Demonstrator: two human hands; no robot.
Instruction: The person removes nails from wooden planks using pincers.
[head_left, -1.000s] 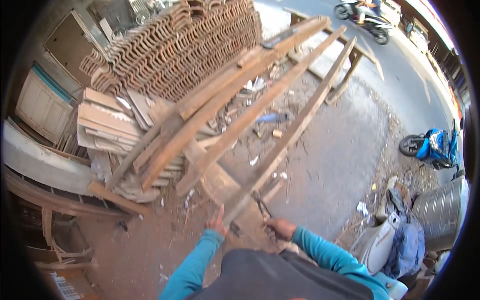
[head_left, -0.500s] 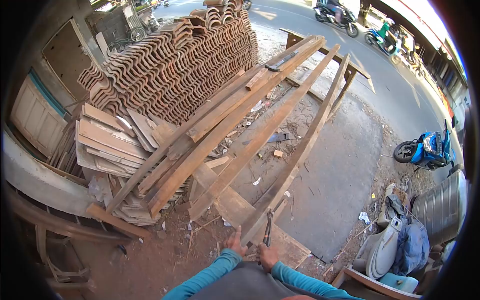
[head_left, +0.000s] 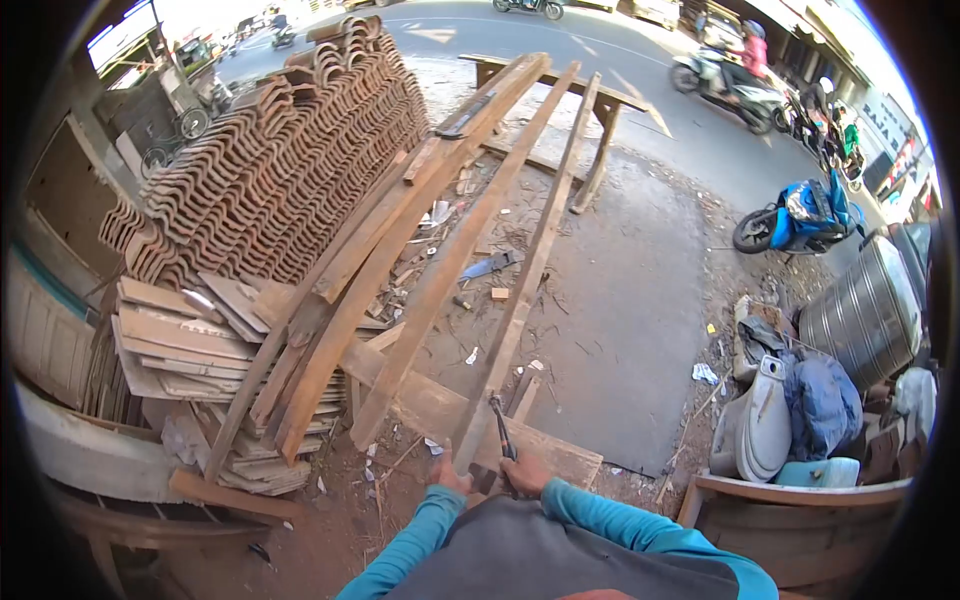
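A long wooden beam [head_left: 522, 295] runs away from me, its near end at my waist. My left hand [head_left: 451, 474] is closed round the left side of that near end. My right hand [head_left: 528, 471] grips the dark and orange handles of pincers [head_left: 504, 432]. The head of the pincers touches the beam's right side, a little beyond my hands. To the left lies a second long beam [head_left: 455, 262], parallel and apart from the first. Under the near ends is a wide plank [head_left: 432, 402]. What the pincers' jaws hold is too small to make out.
A wooden trestle [head_left: 608, 95] bears the far ends. Thicker beams [head_left: 375, 270] with a handsaw [head_left: 466, 118] on top lie left, beside stacked roof tiles [head_left: 270, 170] and boards [head_left: 190, 345]. A blue saw [head_left: 488, 265] is on the ground. Right are a motorbike [head_left: 800, 215] and metal drum [head_left: 862, 305].
My view has turned to the right, so the beams appear further left. The pincers stay at the beam's near part, and both hands keep their holds. Traffic on the road has moved.
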